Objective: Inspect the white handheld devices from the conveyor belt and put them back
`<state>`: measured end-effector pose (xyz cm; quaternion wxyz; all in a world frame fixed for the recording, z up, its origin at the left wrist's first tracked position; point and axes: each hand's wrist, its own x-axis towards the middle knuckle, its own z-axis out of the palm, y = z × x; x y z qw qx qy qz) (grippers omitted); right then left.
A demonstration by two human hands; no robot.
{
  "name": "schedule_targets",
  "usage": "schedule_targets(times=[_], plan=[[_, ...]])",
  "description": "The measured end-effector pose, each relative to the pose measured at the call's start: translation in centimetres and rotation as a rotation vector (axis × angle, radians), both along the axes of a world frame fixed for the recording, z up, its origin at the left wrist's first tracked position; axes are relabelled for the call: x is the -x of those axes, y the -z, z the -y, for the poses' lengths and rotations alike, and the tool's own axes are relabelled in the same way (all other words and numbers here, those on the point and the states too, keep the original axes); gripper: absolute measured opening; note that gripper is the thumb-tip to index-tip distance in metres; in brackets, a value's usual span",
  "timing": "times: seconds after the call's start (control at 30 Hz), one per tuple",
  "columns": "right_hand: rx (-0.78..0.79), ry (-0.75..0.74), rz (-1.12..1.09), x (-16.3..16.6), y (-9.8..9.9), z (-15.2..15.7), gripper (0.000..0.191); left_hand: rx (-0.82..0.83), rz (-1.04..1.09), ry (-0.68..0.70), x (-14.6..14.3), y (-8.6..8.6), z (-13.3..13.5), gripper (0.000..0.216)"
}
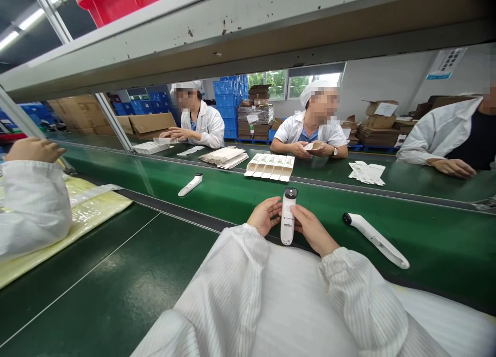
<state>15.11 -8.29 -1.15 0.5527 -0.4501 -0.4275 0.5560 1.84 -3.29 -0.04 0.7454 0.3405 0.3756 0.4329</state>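
A white infrared thermometer [287,220] with a black head stands roughly upright in front of me, its open battery compartment facing me. My right hand [312,228] grips its right side, the thumb lying on the body. At its left edge are the curled fingers of my left hand [265,216], seeming to hold it from that side. A second white thermometer [377,241] lies on the green belt to the right of my hands. Farther off to the left rests another white thermometer [190,184].
Across the belt [232,191] stand open white boxes [270,167], a stack of flat cartons [223,156] and loose folded cartons [367,172]. Several co-workers in white coats sit opposite. A co-worker's arm [33,202] is at left above yellow wrapping [96,212]. A shelf [232,36] hangs overhead.
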Motion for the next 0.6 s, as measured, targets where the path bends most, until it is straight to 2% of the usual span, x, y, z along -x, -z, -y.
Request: schedule_targets(times=[0.1, 0.17, 0.3, 0.37, 0.43, 0.53, 0.6], plan=[[0.075, 0.032, 0.042, -0.1, 0.3, -0.2, 0.036, 0.027, -0.011, -0.032, 0.2, -0.1, -0.1, 0.02], [0.114, 0.085, 0.16, -0.5, 0.6, -0.5, 0.033, 0.02, -0.033, -0.036, 0.3, -0.1, -0.2, 0.02], [0.094, 0.219, 0.643, -2.0, 1.7, -1.2, 0.023, 0.0, -0.06, -0.039, 0.4, 0.1, -0.3, 0.022], [0.029, 0.277, 0.895, -2.5, 2.2, -1.4, 0.028, -0.009, -0.067, -0.036, 0.4, 0.3, -0.4, 0.024], [-0.071, 0.327, 1.048, -2.7, 2.3, -1.5, 0.034, -0.018, -0.071, -0.032, 0.4, 0.4, -0.5, 0.026], [-0.288, 0.402, 1.112, -2.2, 1.7, -1.3, 0.036, -0.028, -0.093, -0.038, 0.2, 0.2, -0.5, 0.029], [-0.448, 0.389, 1.075, -1.4, 0.9, -0.9, 0.03, -0.066, -0.148, -0.06, -0.1, -0.1, -0.5, 0.031]])
